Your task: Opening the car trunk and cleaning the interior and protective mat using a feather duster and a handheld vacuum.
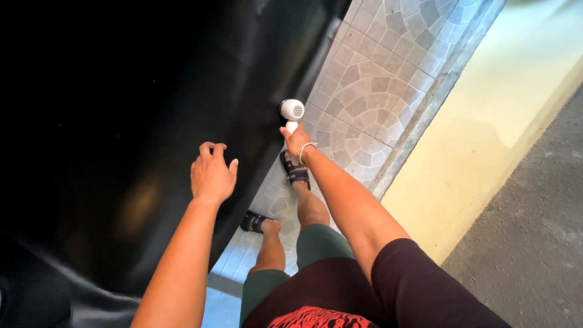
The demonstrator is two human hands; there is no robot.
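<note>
- A paved outdoor floor point(376, 79) of grey tiles laid in fan-shaped arcs is seen from above, with a large glossy black surface point(133, 121), curved and reflective, filling the left half of the view.
- A small white handheld device point(291, 112) with a round, slotted head is held up by its handle in the right hand point(296, 141), close to the edge of the black surface; whether the head touches that surface cannot be told.
- The right hand is wrapped around the white handle, with only the round head and a short piece of the handle showing above the fingers; a thin pale bracelet point(306, 147) is worn at the wrist.
- The left hand point(212, 173) is held empty over the black surface, its fingers curled loosely and slightly spread; whether the fingertips touch the surface cannot be told.
- Both arms are stretched forward, the left bare, the right covered at the upper arm by a dark sleeve point(425, 285).
- Below the hands, two feet in dark strapped sandals point(296, 170) are planted on the tiles, one ahead of the other, beneath green shorts point(316, 243).
- To the right of the tiles, a grey kerb strip point(425, 103) is bordered by a pale yellow band point(504, 109), and rough grey ground point(534, 231) lies beyond it at the far right.
</note>
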